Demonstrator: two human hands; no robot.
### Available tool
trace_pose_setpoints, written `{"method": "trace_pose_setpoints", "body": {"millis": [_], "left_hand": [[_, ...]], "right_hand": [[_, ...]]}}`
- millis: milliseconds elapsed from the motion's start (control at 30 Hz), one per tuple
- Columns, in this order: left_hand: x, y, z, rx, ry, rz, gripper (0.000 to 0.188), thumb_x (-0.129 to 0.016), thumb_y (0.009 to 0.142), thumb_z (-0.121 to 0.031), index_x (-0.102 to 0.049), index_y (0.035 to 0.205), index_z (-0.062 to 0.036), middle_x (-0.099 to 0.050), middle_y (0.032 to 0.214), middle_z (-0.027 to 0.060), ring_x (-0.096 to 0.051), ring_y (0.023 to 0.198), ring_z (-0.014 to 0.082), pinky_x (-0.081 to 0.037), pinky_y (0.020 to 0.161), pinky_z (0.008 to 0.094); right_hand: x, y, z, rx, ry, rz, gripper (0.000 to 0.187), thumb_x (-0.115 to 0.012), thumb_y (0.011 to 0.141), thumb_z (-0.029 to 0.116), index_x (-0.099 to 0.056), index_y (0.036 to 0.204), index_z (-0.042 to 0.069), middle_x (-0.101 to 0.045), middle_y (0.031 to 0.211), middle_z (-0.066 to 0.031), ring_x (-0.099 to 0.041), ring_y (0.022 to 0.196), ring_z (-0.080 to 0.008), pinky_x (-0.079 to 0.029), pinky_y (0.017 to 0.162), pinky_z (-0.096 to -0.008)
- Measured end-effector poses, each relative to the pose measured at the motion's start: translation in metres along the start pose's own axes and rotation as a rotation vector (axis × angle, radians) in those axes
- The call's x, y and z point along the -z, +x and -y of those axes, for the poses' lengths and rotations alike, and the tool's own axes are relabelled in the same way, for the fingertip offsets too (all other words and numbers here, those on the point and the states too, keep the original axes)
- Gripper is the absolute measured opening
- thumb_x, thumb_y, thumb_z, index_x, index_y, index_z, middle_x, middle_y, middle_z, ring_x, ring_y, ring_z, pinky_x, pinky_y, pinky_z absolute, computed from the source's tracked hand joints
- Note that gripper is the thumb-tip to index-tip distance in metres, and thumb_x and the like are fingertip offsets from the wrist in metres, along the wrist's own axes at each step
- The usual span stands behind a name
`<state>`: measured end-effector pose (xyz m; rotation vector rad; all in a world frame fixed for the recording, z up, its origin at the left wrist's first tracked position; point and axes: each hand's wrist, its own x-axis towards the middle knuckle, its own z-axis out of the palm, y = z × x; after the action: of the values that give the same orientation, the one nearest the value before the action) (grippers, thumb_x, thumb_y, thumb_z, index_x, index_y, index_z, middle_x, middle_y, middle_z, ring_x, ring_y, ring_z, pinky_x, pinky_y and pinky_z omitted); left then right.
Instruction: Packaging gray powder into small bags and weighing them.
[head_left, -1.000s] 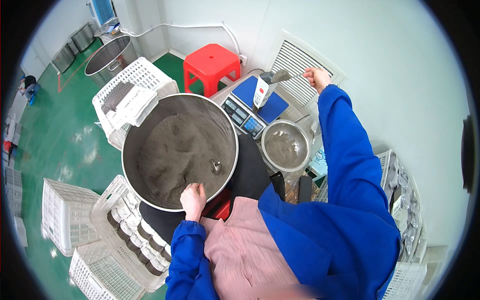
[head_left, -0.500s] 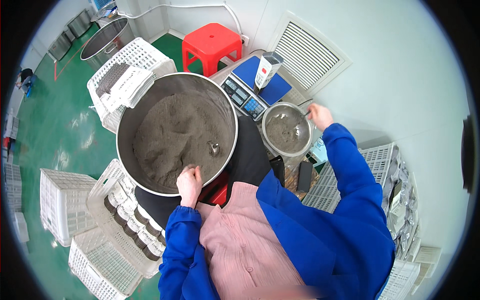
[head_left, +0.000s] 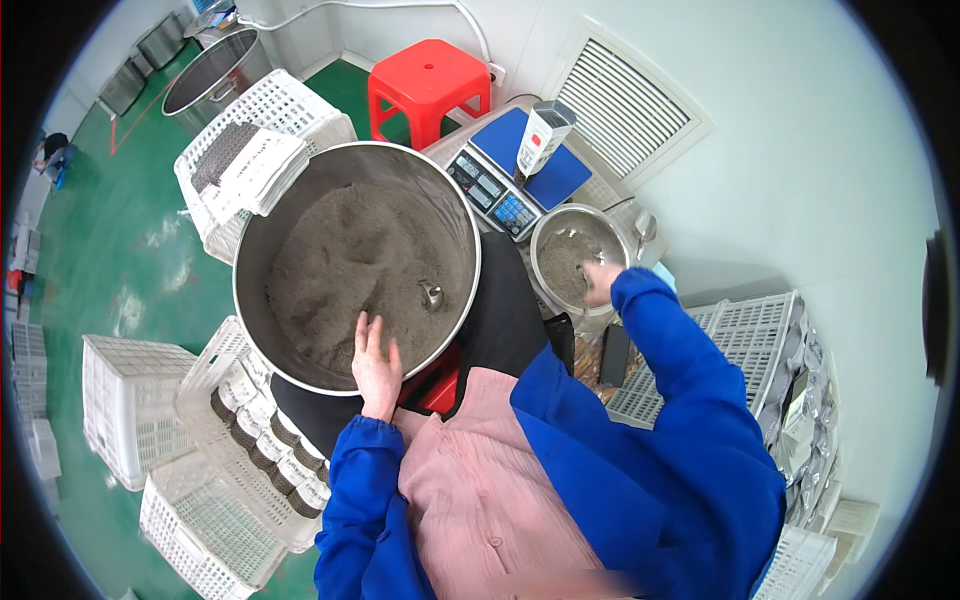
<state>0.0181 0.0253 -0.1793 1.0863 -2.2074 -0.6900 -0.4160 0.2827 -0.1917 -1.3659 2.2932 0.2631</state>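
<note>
My left hand [head_left: 375, 362] is open, its fingers apart over the near edge of a large steel pot [head_left: 240, 300]. Grey-brown powder [head_left: 365, 250] partly fills the pot, and a small metal scoop [head_left: 431, 294] lies half sunk in it. My right hand [head_left: 602, 281] reaches over the near side of a steel bowl [head_left: 537, 240] with similar powder in it. Its fingertips are blurred by motion, so I cannot tell whether they grip anything. A metal spoon [head_left: 645, 229] rests beside the bowl's right side.
A digital scale [head_left: 505, 200] bears an upright printed pouch [head_left: 543, 138]. Behind it are a red stool [head_left: 427, 85] and a wall vent [head_left: 630, 95]. White crates [head_left: 130, 400] stand left, one with filled packets [head_left: 260, 440]. Another crate [head_left: 740, 330] and silver pouches [head_left: 800, 410] are at right.
My right hand has let go of the spoon, now lying right of the bowl, and has moved down-left over the bowl. My left hand's fingers have gone from curled to spread.
</note>
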Motion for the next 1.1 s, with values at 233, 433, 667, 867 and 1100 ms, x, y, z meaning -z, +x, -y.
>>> {"method": "trace_pose_setpoints", "body": {"millis": [233,433,667,867,1100], "left_hand": [[-0.004,-0.005,0.015,0.009,0.071,0.11,0.017,-0.068,0.09,-0.01,-0.074,0.104,-0.0019,-0.066,0.133,0.0174,-0.07,0.11,0.0356,-0.056,0.093,0.0436],[-0.005,-0.005,0.006,0.07,0.097,0.144,0.018,-0.069,0.089,-0.013,-0.075,0.102,-0.0026,-0.068,0.128,0.0168,-0.071,0.104,0.0364,-0.057,0.09,0.044],[-0.01,0.01,0.016,-0.033,-0.241,0.116,0.013,-0.069,0.089,-0.007,-0.074,0.099,0.001,-0.072,0.117,0.0196,-0.073,0.093,0.0336,-0.059,0.078,0.0377],[0.011,0.082,-0.105,-0.157,-0.696,0.554,0.042,-0.058,0.097,-0.002,-0.057,0.139,-0.0006,-0.063,0.133,0.0129,-0.067,0.083,0.0133,-0.054,0.077,0.0281],[0.011,0.069,-0.139,-0.254,-0.744,0.779,0.036,-0.053,0.094,0.003,-0.063,0.129,0.0035,-0.068,0.112,0.0117,-0.065,0.08,0.013,-0.053,0.074,0.028]], "right_hand": [[0.185,0.091,0.094,-0.361,0.242,-0.566,0.061,-0.056,0.093,0.067,-0.074,0.104,0.009,-0.076,0.1,-0.0189,-0.071,0.101,-0.0387,-0.055,0.087,-0.0498],[0.194,0.129,0.084,-0.241,0.084,-0.669,0.041,-0.05,0.1,0.041,-0.075,0.098,0.008,-0.074,0.096,-0.0218,-0.071,0.092,-0.0433,-0.055,0.083,-0.0544],[0.265,-0.041,0.112,0.381,0.136,-0.591,0.023,-0.062,0.094,0.027,-0.076,0.101,0.01,-0.072,0.088,-0.0184,-0.069,0.081,-0.0391,-0.054,0.072,-0.0494],[0.172,-0.102,0.13,0.565,0.06,-0.355,0.013,-0.064,0.091,0.016,-0.073,0.096,0.008,-0.069,0.083,-0.0162,-0.068,0.08,-0.037,-0.053,0.07,-0.0463],[0.155,-0.12,0.145,0.5,0.29,-0.364,0.013,-0.064,0.092,0.017,-0.072,0.093,0.007,-0.069,0.083,-0.0155,-0.067,0.081,-0.0382,-0.053,0.07,-0.047]]}}
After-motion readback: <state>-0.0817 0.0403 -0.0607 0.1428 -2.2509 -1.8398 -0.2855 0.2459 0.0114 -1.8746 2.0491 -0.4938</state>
